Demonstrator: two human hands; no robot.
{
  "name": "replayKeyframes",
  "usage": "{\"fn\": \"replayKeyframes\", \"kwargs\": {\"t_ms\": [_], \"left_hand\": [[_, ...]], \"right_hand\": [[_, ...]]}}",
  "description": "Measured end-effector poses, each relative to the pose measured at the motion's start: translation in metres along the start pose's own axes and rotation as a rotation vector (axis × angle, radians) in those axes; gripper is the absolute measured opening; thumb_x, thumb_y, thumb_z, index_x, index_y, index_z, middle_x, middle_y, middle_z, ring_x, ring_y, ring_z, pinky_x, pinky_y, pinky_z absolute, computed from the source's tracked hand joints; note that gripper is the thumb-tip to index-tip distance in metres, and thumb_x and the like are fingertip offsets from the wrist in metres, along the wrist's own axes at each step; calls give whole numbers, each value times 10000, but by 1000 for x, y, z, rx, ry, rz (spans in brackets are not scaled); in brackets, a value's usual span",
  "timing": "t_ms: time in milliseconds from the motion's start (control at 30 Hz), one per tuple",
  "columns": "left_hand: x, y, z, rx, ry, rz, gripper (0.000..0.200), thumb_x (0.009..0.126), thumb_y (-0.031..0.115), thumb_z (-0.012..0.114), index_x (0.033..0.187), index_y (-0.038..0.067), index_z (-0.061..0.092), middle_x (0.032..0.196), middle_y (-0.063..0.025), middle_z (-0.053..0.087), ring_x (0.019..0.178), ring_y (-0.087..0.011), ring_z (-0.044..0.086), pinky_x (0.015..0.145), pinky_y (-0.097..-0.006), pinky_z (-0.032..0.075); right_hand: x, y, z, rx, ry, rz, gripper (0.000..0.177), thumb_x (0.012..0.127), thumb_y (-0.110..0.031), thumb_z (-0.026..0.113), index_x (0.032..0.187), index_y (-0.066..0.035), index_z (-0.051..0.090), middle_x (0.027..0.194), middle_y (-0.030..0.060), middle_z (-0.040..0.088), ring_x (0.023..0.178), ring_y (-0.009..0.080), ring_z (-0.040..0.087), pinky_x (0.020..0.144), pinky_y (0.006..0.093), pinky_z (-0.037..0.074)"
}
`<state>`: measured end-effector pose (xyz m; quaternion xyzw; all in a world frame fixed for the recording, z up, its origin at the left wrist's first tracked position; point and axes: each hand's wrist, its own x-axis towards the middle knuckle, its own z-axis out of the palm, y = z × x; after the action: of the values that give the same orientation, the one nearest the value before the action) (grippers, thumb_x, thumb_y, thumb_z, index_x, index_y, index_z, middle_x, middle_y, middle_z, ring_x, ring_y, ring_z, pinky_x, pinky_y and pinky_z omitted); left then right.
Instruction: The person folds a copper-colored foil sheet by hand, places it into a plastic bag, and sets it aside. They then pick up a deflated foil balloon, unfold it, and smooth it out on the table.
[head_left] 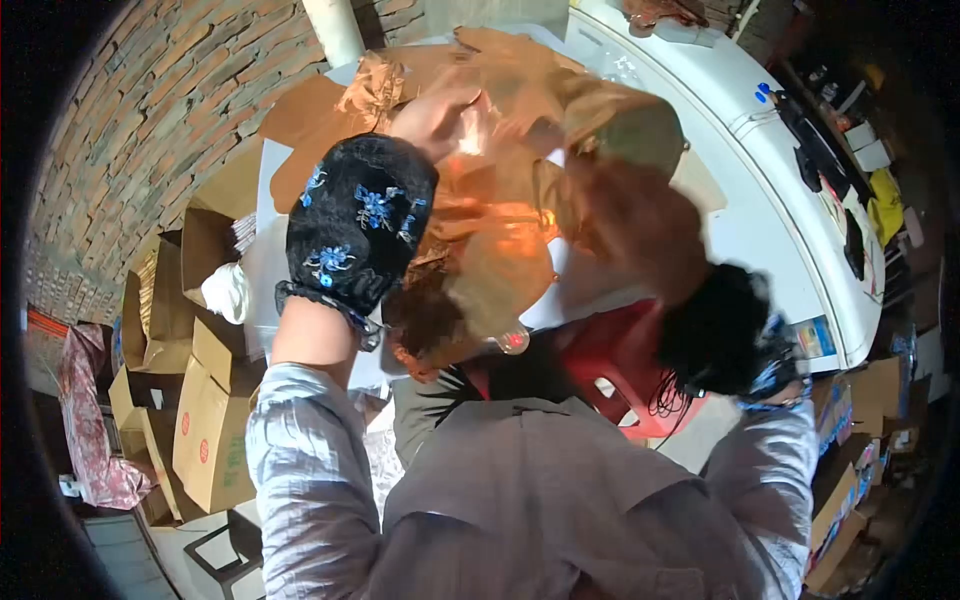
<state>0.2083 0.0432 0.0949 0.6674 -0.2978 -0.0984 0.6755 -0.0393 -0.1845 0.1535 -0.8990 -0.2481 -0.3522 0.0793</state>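
Note:
Shiny copper-coloured sheet material lies crumpled on a white work surface. At its upper part, my left hand has its fingers curled in on the material beside a bright glint. My right hand is over the right side of the pile, smeared by motion, so its fingers cannot be made out. A rounded tan piece hangs toward the near edge. Under and around the sheet are flat orange-brown pieces. Black sleeve covers with blue flowers are around both wrists.
Open cardboard boxes stand at the left, below a brick wall. A red plastic stool is under the near edge. To the right is a large white appliance-like body, with cluttered shelves beyond it.

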Motion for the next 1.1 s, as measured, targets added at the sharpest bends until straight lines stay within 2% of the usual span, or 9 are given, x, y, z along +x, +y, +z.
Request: {"fn": "replayKeyframes", "kwargs": {"t_ms": [100, 200, 300, 367, 467, 733, 767, 900, 1100], "left_hand": [[-12, -18, -23, -34, 120, -363, 728, 898, 63, 662, 1538, 93, 315, 1218, -32, 609, 1008, -145, 596, 849, -235, 474], [-35, -54, -48, -19, -21, -375, 753, 806, 97, 729, 1490, 94, 415, 1492, -113, 452, 1323, -192, 447, 1028, -305, 405], [-51, -60, -48, 303, 14, -402, 761, 798, 71, 722, 1487, 47, 400, 1448, -104, 497, 1320, -192, 451, 1013, -297, 416], [-53, -67, -46, 139, 73, -476, 673, 797, 25, 696, 1426, 0, 459, 1260, -104, 614, 1122, -184, 585, 897, -267, 469], [-65, -47, -35, 186, 8, -525, 585, 787, 70, 697, 1341, -20, 530, 1020, -99, 681, 861, -185, 639, 773, -287, 494], [-73, -70, -39, 806, 19, -436, 686, 764, 227, 702, 1381, -2, 512, 934, -197, 714, 865, -279, 694, 760, -363, 533], [-75, -79, -41, 783, 77, -345, 689, 801, 218, 711, 1425, 43, 477, 858, -148, 716, 726, -186, 666, 643, -319, 514], [-80, -45, -33, 746, -44, -474, 757, 777, 245, 724, 1439, 7, 442, 960, -141, 719, 792, -224, 684, 710, -335, 540], [-78, -85, -53, 738, 56, -467, 892, 765, 350, 786, 1492, 37, 374, 857, -129, 705, 691, -181, 659, 610, -307, 518]], "right_hand": [[-25, -61, 35, -157, -132, -23, 348, 765, -126, 656, 1111, -99, 676, 935, 37, 558, 819, 202, 556, 675, 335, 491], [-47, -94, 80, 43, -47, 22, 315, 783, -151, 622, 1093, -101, 652, 902, 31, 537, 807, 198, 540, 677, 313, 487], [-56, -118, 98, 17, -88, 33, 251, 789, -174, 608, 1032, -115, 622, 938, 22, 548, 888, 182, 561, 738, 306, 490], [-57, -124, 97, 71, -131, 42, 355, 768, -152, 600, 1122, -127, 629, 1036, 11, 560, 910, 187, 550, 761, 301, 488], [-60, -128, 101, 44, -178, 36, 251, 790, -185, 601, 1029, -111, 617, 1004, 18, 560, 985, 196, 562, 808, 296, 487], [-68, -134, 108, 170, -203, 17, 366, 768, -167, 587, 1120, -70, 611, 1061, 51, 560, 930, 214, 552, 849, 332, 488], [-67, -135, 107, 162, -206, 19, 368, 767, -170, 587, 1120, -68, 612, 1054, 50, 559, 929, 215, 551, 852, 331, 486], [-74, -139, 103, 170, -238, 10, 391, 766, -175, 588, 1139, -59, 613, 1019, 46, 553, 925, 212, 550, 843, 320, 477], [-90, -138, 105, 207, -193, 5, 426, 780, -159, 583, 1184, -25, 609, 1035, 49, 576, 930, 214, 550, 842, 329, 470]]}}
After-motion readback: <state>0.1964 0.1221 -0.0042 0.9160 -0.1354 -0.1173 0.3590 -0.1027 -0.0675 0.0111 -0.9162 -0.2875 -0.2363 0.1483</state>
